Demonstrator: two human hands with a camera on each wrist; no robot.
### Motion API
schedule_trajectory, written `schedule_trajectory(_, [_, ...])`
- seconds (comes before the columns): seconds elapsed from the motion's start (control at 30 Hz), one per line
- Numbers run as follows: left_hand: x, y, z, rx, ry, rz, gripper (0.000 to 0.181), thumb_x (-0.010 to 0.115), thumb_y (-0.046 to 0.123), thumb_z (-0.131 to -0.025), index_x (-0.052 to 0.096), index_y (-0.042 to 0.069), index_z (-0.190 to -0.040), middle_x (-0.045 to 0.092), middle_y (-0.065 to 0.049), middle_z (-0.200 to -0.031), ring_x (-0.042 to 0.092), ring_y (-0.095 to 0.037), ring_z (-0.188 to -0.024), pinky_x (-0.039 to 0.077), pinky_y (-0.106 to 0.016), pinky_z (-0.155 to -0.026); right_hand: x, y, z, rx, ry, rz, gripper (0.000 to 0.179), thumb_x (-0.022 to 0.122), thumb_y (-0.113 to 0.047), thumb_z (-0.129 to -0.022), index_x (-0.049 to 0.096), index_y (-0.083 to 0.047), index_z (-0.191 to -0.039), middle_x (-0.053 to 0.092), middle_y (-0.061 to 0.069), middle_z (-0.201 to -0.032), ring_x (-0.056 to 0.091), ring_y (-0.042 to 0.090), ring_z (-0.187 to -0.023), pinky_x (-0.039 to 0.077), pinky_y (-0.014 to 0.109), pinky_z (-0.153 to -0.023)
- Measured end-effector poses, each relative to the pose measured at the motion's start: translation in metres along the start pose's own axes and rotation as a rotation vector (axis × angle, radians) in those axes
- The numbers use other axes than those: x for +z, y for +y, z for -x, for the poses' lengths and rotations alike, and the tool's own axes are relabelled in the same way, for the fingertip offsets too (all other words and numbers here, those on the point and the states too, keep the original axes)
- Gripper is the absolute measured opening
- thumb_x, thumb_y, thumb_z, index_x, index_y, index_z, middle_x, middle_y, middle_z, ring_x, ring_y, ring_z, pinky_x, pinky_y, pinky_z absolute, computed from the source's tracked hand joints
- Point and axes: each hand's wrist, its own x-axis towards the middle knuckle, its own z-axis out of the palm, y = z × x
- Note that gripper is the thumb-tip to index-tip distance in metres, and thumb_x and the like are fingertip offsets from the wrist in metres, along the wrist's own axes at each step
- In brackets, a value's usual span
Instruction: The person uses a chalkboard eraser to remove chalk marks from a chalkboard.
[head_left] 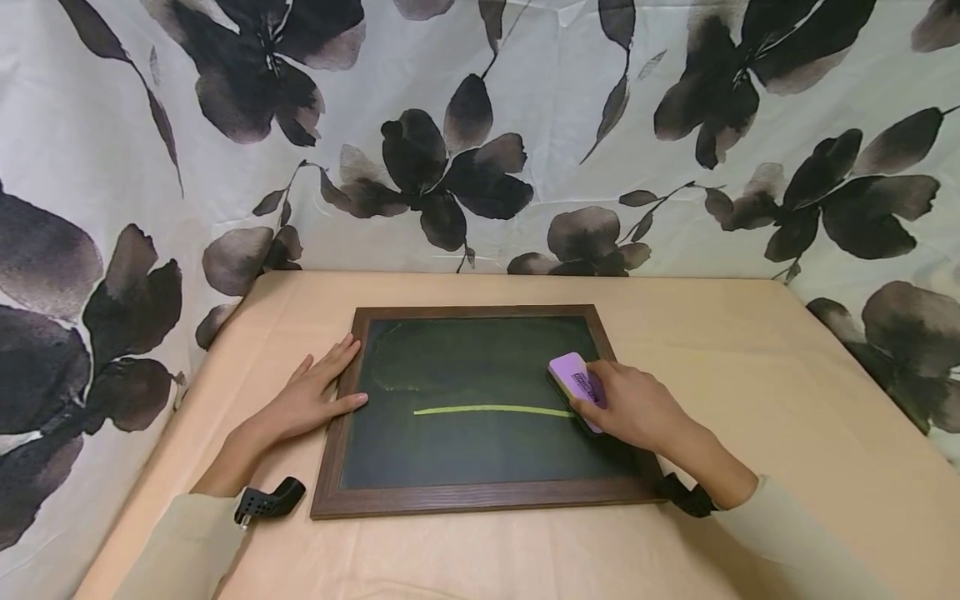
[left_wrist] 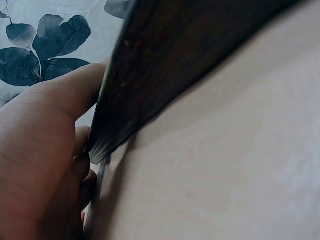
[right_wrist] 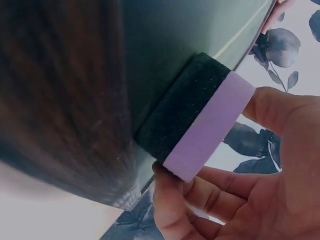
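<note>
A chalkboard (head_left: 465, 458) in a brown wooden frame lies on the table, with a yellow-green chalk line (head_left: 487, 408) running across its middle. My right hand (head_left: 637, 408) grips a purple eraser (head_left: 576, 379) between thumb and fingers at the right end of that line. In the right wrist view the dark felt side of the eraser (right_wrist: 190, 100) faces the board and touches it. My left hand (head_left: 307, 400) rests on the left side of the frame with its fingers spread. The left wrist view shows this hand (left_wrist: 40, 145) at the frame's edge (left_wrist: 165, 60).
The table (head_left: 712, 333) has a light peach cover. Behind it and at both sides hangs a white cloth (head_left: 555, 108) with dark flowers. A black strap device (head_left: 270, 498) sits at the left wrist, another (head_left: 686, 496) at the right.
</note>
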Motion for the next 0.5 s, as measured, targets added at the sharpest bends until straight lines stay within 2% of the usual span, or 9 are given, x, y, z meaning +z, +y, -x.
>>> schedule_trajectory(0.2, [0.0013,0.0005,-0.0014,-0.003,-0.008,-0.001,0.088,0.059,0.051,-0.091,0.014,0.012,-0.155,0.005,-0.009,-0.16,0.012,-0.033,-0.144,-0.004,-0.058,-0.111,0.0014,0.0002,0.0007,0.002,0.001,-0.027,0.054,0.072,-0.035,-0.082,0.059,0.009,-0.111,0.057,0.005,-0.071,0.049,0.016,-0.055,0.039,0.028,-0.045])
schedule_trajectory(0.5, [-0.002,0.0004,-0.0018,0.001,-0.01,-0.002,0.088,0.059,0.05,-0.091,0.013,0.011,-0.155,0.005,-0.01,-0.16,0.012,-0.035,-0.143,-0.003,-0.059,-0.111,0.0025,0.0016,-0.0058,-0.011,0.013,-0.113,0.052,0.075,-0.033,-0.08,0.064,0.011,-0.106,0.057,0.004,-0.068,0.049,0.014,-0.054,0.038,0.025,-0.043])
